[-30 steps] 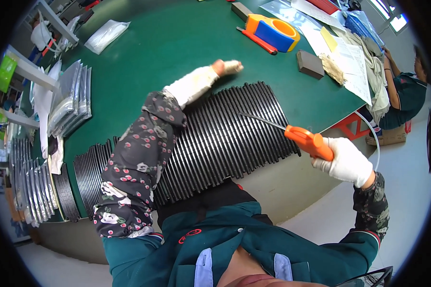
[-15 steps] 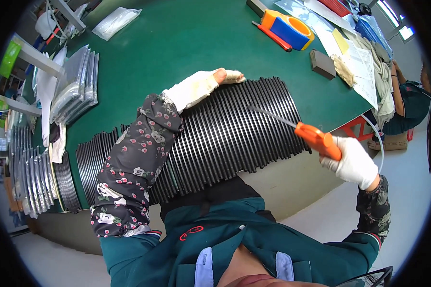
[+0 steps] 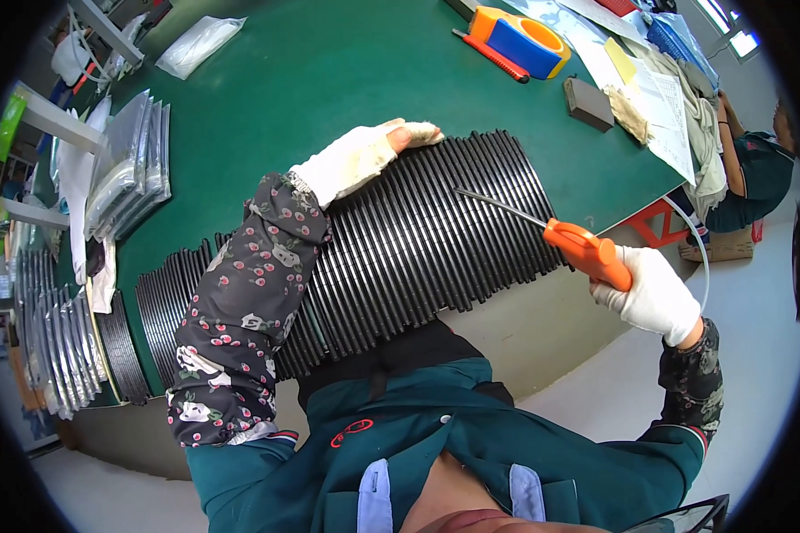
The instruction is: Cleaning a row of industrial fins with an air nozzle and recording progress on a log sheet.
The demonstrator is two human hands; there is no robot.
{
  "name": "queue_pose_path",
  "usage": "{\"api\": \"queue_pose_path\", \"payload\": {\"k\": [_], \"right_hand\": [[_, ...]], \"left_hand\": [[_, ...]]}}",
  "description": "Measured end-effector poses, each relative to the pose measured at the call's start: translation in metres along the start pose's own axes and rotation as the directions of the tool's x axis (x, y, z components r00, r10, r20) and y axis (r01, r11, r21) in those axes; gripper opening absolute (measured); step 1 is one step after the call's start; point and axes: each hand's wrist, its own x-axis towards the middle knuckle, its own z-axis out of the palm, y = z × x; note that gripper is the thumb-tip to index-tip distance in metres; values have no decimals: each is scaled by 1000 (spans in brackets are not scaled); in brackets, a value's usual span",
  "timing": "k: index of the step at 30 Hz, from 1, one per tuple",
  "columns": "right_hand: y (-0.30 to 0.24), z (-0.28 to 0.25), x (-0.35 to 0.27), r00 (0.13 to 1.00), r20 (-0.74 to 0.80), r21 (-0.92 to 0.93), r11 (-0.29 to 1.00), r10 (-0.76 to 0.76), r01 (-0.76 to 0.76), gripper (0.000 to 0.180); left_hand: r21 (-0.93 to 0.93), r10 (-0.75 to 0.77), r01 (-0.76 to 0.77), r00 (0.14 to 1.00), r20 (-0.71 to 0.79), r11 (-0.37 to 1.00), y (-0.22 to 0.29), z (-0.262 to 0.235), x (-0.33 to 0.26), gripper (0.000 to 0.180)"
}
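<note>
A long row of thin black discs (image 3: 418, 240) stands on edge along the near side of the green table (image 3: 329, 80). My left hand (image 3: 369, 153), in a white fingerless glove, lies flat on top of the row near its far side, fingers apart. My right hand (image 3: 653, 298), in a white glove, grips an orange air blow gun (image 3: 587, 251). Its thin metal nozzle (image 3: 498, 206) points at the right part of the row. A clear hose (image 3: 698, 249) curves away from the gun.
A blue and orange tape dispenser (image 3: 520, 40) and a red cutter (image 3: 493, 55) lie at the far right, beside a brown block (image 3: 587, 102), papers and cloths. Bagged discs (image 3: 129, 173) are stacked at the left. Another person (image 3: 747, 173) sits at the far right.
My left hand has slid a little to the right along the top of the discs. The blow gun's nozzle has shifted slightly over the right part of the row.
</note>
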Motion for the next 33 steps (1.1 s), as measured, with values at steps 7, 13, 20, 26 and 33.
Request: {"api": "queue_pose_path", "payload": {"k": [7,13,20,26,33], "right_hand": [[6,2,-1,1000,-7,-5,1000,-20,20,21],[15,-9,-29,990,132,15,999,46,-49,21],[22,-12,-44,985,142,35,994,98,-104,18],[23,-15,-47,984,147,-3,994,104,-105,18],[1,-1,-24,991,107,-27,996,-76,80,21]], "left_hand": [[25,36,-36,999,13,999,-1,-1,2,80],[23,85,-85,996,-20,996,-9,1,1,68],[-15,83,-82,996,30,996,-6,0,2,78],[-26,57,-57,998,21,998,-3,-2,1,78],[-100,120,-124,992,-43,987,1,-13,-11,67]]}}
